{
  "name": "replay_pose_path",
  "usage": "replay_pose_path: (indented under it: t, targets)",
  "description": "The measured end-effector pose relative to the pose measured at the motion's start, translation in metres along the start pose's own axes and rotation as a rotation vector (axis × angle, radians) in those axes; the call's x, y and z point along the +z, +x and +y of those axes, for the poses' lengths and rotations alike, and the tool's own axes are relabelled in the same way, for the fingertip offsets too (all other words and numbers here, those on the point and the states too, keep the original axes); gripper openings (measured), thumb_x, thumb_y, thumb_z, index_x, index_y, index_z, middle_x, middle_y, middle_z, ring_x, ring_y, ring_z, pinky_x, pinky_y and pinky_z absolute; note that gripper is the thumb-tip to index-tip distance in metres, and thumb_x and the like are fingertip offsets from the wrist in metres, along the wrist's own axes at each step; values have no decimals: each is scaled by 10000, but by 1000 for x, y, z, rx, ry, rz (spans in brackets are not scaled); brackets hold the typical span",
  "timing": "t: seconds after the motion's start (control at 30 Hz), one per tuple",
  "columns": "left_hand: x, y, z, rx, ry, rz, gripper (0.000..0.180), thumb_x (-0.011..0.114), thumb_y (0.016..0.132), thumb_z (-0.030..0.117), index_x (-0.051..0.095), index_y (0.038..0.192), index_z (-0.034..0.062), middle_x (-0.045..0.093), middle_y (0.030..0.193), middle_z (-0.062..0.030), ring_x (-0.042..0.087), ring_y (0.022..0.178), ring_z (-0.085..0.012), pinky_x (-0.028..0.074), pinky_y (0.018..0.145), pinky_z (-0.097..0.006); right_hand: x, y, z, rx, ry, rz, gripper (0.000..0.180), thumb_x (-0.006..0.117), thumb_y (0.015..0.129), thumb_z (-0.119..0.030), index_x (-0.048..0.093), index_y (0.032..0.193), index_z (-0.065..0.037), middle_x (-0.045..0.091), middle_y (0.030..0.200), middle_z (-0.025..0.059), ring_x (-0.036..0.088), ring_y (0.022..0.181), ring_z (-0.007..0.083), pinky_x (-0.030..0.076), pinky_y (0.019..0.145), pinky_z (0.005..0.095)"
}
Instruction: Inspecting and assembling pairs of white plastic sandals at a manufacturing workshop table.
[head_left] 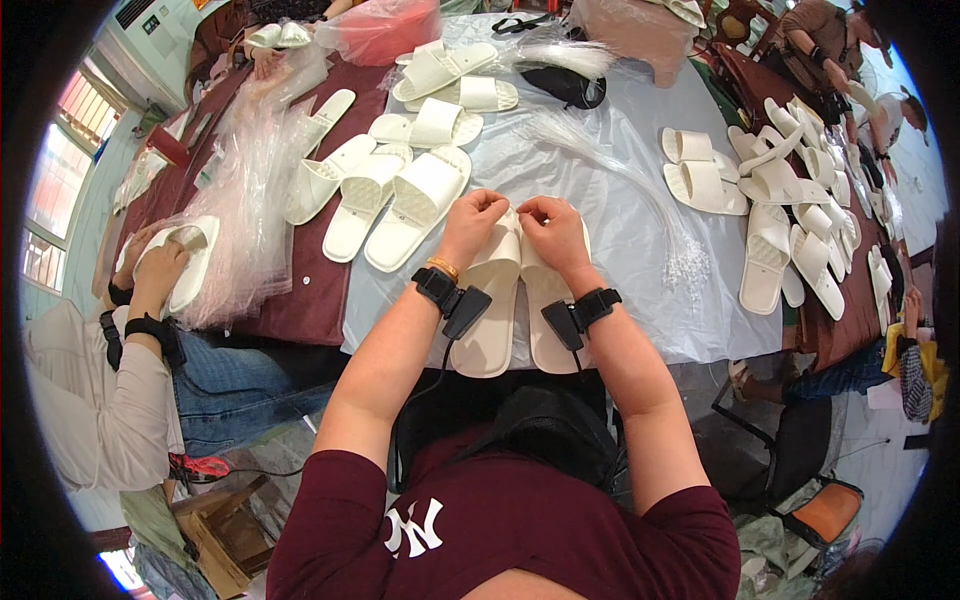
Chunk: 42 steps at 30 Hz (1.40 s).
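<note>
Maroon covering (318, 290) is seen on either side of a pale plastic sheet (640, 325), and light is let in by a window (70, 170) at the far left. Near that side, a white slipper (190, 290) is held by the hands of a seated co-worker (75, 400). Clear plastic bags (245, 190) are heaped just beside it, and to their right several loose white slippers (425, 205) are laid out in rows.

In the middle, a pair of white slippers (485, 335) is placed side by side at the near edge of the sheet. Its far ends are partly covered by the left hand (475, 225) and the right hand (552, 232), whose fingers are curled inward, nearly meeting; whether they are closed on a slipper or on something thin cannot be told. Black straps (435, 283) are worn on both wrists.

Beyond the right hand, a fan of clear thin strands (625, 175) is spread across the sheet. Farther right, two paired slippers (692, 165) are set near a jumbled pile of white slippers (780, 185), some of them overlapped.
</note>
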<state>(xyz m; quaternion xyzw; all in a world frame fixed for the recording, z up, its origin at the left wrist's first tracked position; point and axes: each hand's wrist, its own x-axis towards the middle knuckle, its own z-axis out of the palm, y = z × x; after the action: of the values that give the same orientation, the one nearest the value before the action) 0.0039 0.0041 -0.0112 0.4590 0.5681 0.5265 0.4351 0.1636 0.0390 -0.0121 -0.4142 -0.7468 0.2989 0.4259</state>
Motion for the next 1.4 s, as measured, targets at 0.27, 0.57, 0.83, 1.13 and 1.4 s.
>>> replay_pose_path:
  t: [0.27,0.57,0.83,1.13,1.4]
  targets:
    - [0,-1,2,-25,-50,22,213,647,856,181,660,917,-22,641,773,-14,541,669,-61,439,594,-217,1,-1,0,31,27,-4,111,626,734,-126,690,791,-55,663,717,81,598,742,238,477,715,346]
    - [-1,2,-3,-4,-44,21,204,644,852,176,662,906,-20,636,761,-11,538,665,-57,438,591,-216,1,-1,1,0,17,-4,110,623,736,-123,690,790,-53,661,707,78,600,729,240,480,708,346]
    - [0,0,-1,3,-23,28,202,644,851,175,661,899,-20,634,760,-6,534,660,-56,435,587,-213,0,-1,1,8,8,-6,120,621,734,-117,692,799,-45,667,721,84,607,741,244,481,717,345]
    - [0,2,-3,4,20,21,212,652,842,185,667,896,-19,627,728,-7,528,637,-61,431,571,-222,0,0,3,2,8,-5,112,639,734,-124,689,795,-45,667,730,87,604,750,248,479,713,353]
    - [-1,-4,4,-12,32,-41,162,643,823,153,664,839,-7,598,680,18,489,594,-46,392,524,-216,3,-1,3,18,44,5,102,651,737,-131,670,766,-35,655,722,98,595,744,267,475,699,365]
